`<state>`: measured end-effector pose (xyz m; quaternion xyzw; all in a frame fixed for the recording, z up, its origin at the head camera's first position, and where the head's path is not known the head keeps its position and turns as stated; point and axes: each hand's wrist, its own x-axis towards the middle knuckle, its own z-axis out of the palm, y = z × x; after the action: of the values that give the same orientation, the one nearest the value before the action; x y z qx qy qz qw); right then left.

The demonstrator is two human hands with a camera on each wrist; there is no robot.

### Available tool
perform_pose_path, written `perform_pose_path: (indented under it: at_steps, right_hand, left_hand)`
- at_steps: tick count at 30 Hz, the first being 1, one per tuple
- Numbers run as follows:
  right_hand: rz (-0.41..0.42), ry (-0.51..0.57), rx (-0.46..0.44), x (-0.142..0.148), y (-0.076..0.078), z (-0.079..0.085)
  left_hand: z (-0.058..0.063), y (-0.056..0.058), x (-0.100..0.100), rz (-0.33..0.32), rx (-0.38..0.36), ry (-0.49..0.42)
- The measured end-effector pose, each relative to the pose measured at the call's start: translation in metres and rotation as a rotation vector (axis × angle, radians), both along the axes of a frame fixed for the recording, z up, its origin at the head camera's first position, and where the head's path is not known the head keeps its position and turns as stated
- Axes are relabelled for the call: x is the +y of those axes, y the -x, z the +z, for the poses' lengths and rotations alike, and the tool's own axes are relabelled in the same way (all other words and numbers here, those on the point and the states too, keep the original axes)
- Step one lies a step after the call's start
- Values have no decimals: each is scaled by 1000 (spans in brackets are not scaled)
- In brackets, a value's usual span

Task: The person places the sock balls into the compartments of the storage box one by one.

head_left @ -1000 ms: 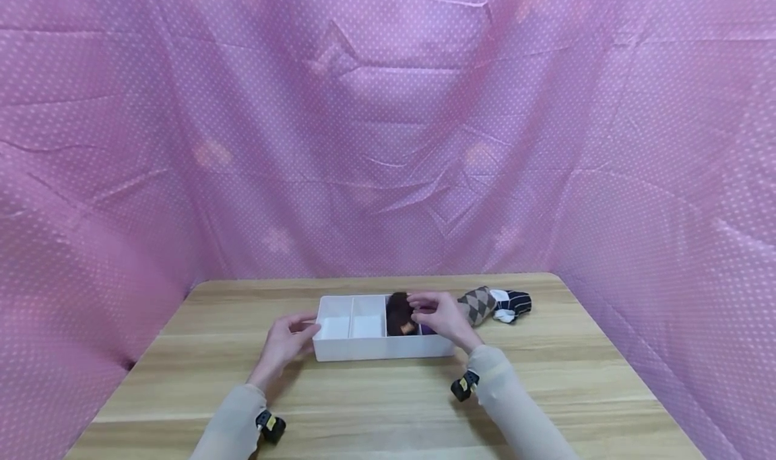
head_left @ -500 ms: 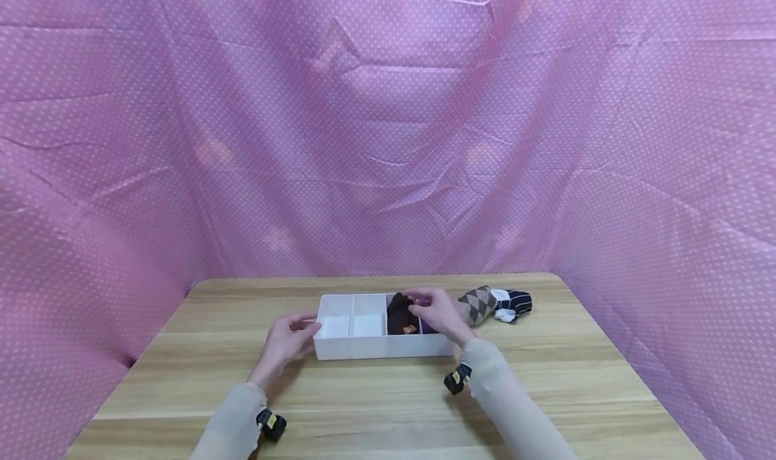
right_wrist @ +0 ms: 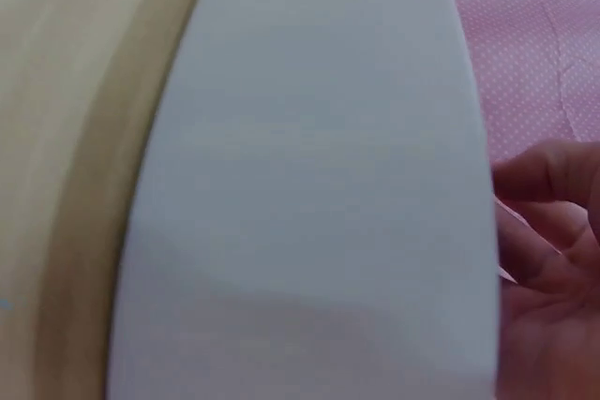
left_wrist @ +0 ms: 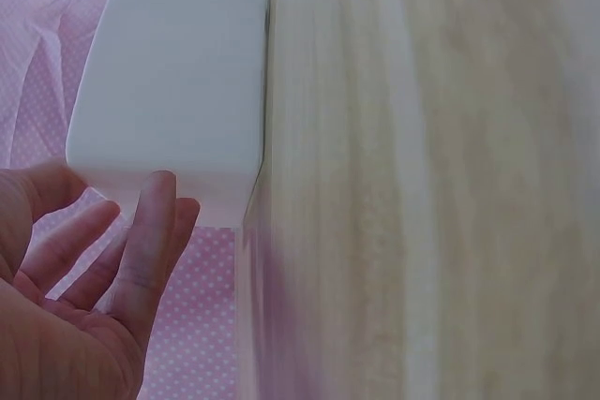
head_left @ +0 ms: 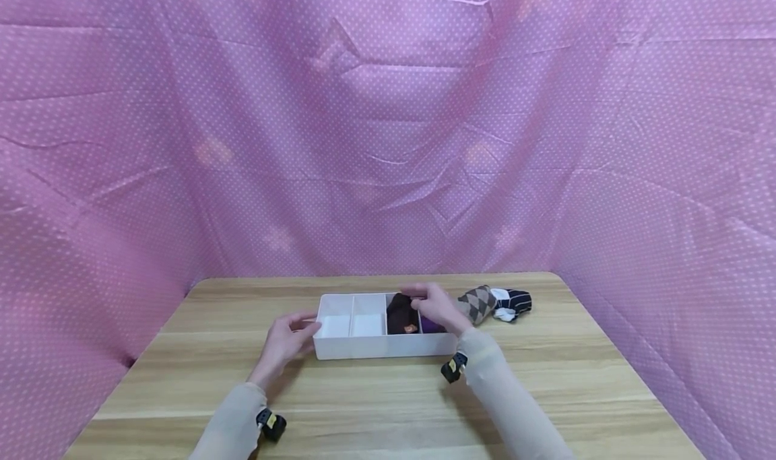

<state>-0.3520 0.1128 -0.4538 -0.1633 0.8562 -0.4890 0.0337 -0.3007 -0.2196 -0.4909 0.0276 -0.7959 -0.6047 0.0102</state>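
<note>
A white divided box (head_left: 351, 347) stands on the table. A dark brown sock (head_left: 398, 315) with a small orange patch fills its third compartment from the left. In the rightmost compartment lies purple cloth (head_left: 430, 326), partly hidden by my right hand (head_left: 438, 306). That hand hovers over the box's right side, fingers loosely extended and a little blurred, holding nothing visible. My left hand (head_left: 285, 344) holds the box's left end, thumb at the rim and fingers against the end wall (left_wrist: 202, 189). The two left compartments show bare white floors.
Right of the box lies a rolled argyle sock (head_left: 477, 305) in brown and grey. Beside it is a black-and-white bundle (head_left: 511, 305) with stripes. A pink dotted curtain (head_left: 388, 143) surrounds the wooden table (head_left: 376, 406) at the back and sides.
My right hand has come off the brown sock and shifted slightly up and back, its fingers loosening. The sock sits lower in its compartment. My left hand has stayed at the box's end.
</note>
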Motion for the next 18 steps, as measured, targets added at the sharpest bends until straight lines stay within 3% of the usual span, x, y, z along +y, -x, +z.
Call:
perform_pose_path:
  at_steps: [7, 13, 18]
  right_hand:
    - [46, 1, -1, 4, 1, 3]
    - [4, 108, -40, 8, -1, 1]
    - [-47, 163, -21, 16, -2, 4]
  left_hand:
    - [1, 2, -1, 4, -5, 16]
    - [1, 0, 0, -4, -5, 9]
    - [1, -1, 0, -4, -7, -3]
